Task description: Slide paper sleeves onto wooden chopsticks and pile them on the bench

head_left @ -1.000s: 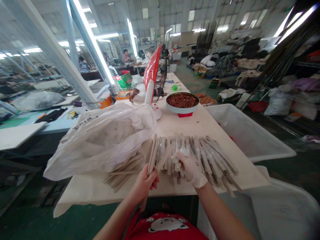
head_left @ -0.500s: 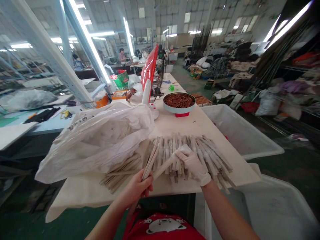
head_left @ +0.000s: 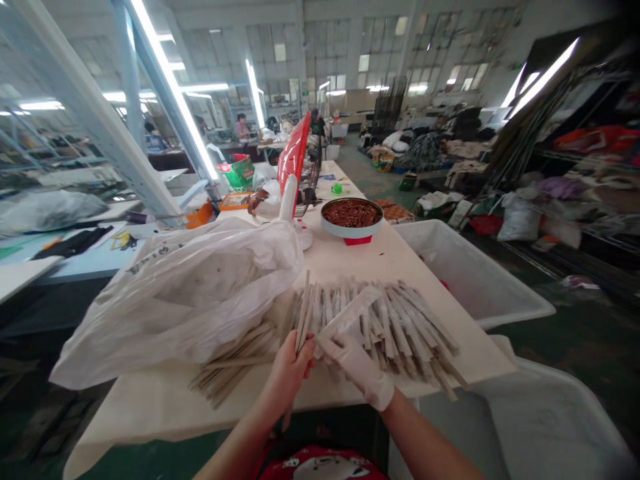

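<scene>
- Holding a bunch of thin strips (head_left: 303,310), the bare left hand (head_left: 293,363) is curled closed; they point up and away from it, maybe to keep them together.
- The right hand (head_left: 357,363) wears one white glove (head_left: 375,385), maybe to stay clean. Its fingers are part curled by the near end of one flat strip (head_left: 353,313); I cannot tell which hand grips it.
- Just past the right hand, a row of strips (head_left: 400,323) lies side by side, maybe to stop a muddle.
- Left of the left hand: one strip pile (head_left: 235,363), partly under one big bag (head_left: 200,287).
- Far past the right hand: one round tin (head_left: 350,231).
- Right of the right hand: two tubs (head_left: 515,307).
- Strips: too many to count.
</scene>
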